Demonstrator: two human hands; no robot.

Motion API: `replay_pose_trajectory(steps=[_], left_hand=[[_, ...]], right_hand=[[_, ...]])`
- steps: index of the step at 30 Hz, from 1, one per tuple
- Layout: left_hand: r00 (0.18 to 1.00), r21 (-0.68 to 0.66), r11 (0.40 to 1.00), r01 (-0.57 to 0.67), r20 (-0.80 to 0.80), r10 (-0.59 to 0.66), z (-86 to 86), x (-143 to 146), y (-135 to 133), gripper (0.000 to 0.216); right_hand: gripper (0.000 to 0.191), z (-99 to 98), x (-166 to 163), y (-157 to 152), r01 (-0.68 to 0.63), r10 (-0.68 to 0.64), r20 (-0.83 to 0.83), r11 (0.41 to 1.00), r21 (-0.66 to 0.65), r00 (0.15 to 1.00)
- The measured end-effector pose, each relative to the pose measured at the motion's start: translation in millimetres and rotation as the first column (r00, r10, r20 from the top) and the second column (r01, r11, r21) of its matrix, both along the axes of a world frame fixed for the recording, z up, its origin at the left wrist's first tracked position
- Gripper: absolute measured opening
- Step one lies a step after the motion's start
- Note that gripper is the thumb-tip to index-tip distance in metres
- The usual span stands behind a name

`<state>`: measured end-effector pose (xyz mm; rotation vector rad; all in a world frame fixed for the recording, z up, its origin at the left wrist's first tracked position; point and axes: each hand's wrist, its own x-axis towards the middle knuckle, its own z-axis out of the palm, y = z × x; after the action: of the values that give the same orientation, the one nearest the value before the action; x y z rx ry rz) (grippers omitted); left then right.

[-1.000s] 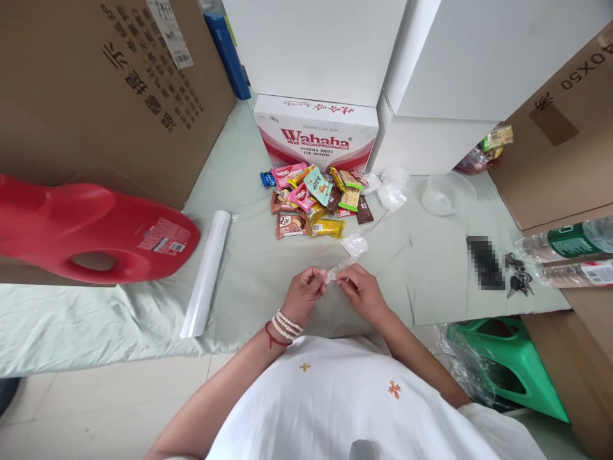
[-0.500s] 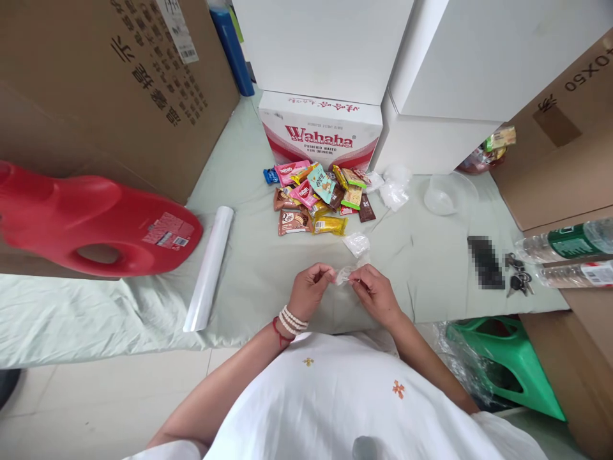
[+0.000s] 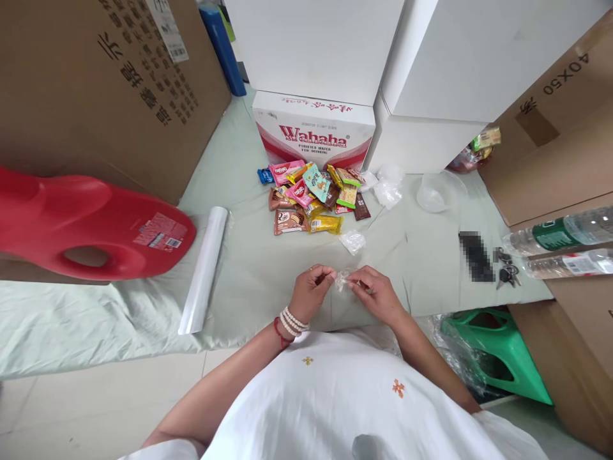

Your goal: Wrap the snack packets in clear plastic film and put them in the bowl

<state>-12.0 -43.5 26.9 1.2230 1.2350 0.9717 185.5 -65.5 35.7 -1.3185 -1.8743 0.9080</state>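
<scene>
Head view: fingers of left hand (image 3: 310,295) and right hand (image 3: 378,295) pinched shut on small clear plastic bag (image 3: 341,278).

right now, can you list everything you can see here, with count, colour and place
clear plastic bag: one, see-through, pinched between both hands
crumpled clear bag: one, see-through, on the sheet just beyond the hands
snack packets: a pile, mixed colours, in front of the Wahaha box
Wahaha box: one, white and red, at the back
roll: one, white, left of the hands
red jug: one, lying on its side, far left
clear bowl: one, back right
keys: one bunch, dark, right
bottles: two, clear, far right
green stool: one, lower right
cardboard boxes: brown, left and right
pale green sheet: one, under everything
left hand: grip shut on the bag, beaded bracelet at the wrist
right hand: grip shut on the bag
</scene>
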Motion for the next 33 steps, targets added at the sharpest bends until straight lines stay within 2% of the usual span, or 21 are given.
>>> replay_pose_trajectory(steps=[5,9,12,15,17,19,22,25,27,30,33], left_hand=[[1.0,0.013,1.0,0.015,0.016,-0.015,-2.3,0,-6,0.029],[0.973,-0.133,0.983,-0.125,0.178,0.148,-13.9,-6,-3,0.038],[0.918,-0.254,0.945,-0.207,0.285,0.277,-21.1,-15,0,0.046],[0.862,-0.344,0.914,-0.214,0.375,0.343,-21.6,-21,0,0.052],[0.841,-0.372,0.907,-0.199,0.411,0.352,-19.8,-21,-1,0.052],[0.838,-0.373,0.91,-0.183,0.424,0.342,-17.8,-21,-2,0.051],[0.856,-0.351,0.924,-0.151,0.422,0.3,-15.2,-19,-2,0.051],[0.878,-0.313,0.942,-0.118,0.411,0.247,-11.4,-15,-1,0.051],[0.894,-0.27,0.959,-0.09,0.401,0.197,-8.7,-13,-1,0.048],[0.911,-0.209,0.976,-0.063,0.387,0.141,-7.3,-12,-3,0.044],[0.907,-0.205,0.972,-0.111,0.38,0.184,-9.9,-14,-5,0.044]], right_hand=[[0.03,-1.4,-14,3,0.068,-0.086,-0.114,0.986,-0.154,0.99],[0.031,-2.2,-16,3,0.217,-0.255,-0.195,0.956,-0.195,0.947],[0.026,-1.2,-10,-6,0.32,-0.331,-0.169,0.943,-0.091,0.928],[0.022,-5.7,-4,-23,0.287,-0.287,-0.089,0.958,-0.005,0.954],[0.022,-11.4,1,-35,0.249,-0.25,-0.029,0.968,-0.031,0.968],[0.022,-15.2,6,-44,0.291,-0.291,0.021,0.956,-0.03,0.957],[0.019,-11.0,9,-49,0.381,-0.389,0.052,0.916,0.122,0.92],[0.015,0.3,-1,-40,0.296,-0.329,0.092,0.917,0.266,0.94],[0.016,4.5,-14,-27,0.187,-0.237,0.149,0.939,0.287,0.96],[0.015,2.7,-28,-6,0.08,-0.12,0.163,0.969,0.234,0.979],[0.019,-0.7,-32,5,0.117,-0.128,0.063,0.982,0.148,0.99]])
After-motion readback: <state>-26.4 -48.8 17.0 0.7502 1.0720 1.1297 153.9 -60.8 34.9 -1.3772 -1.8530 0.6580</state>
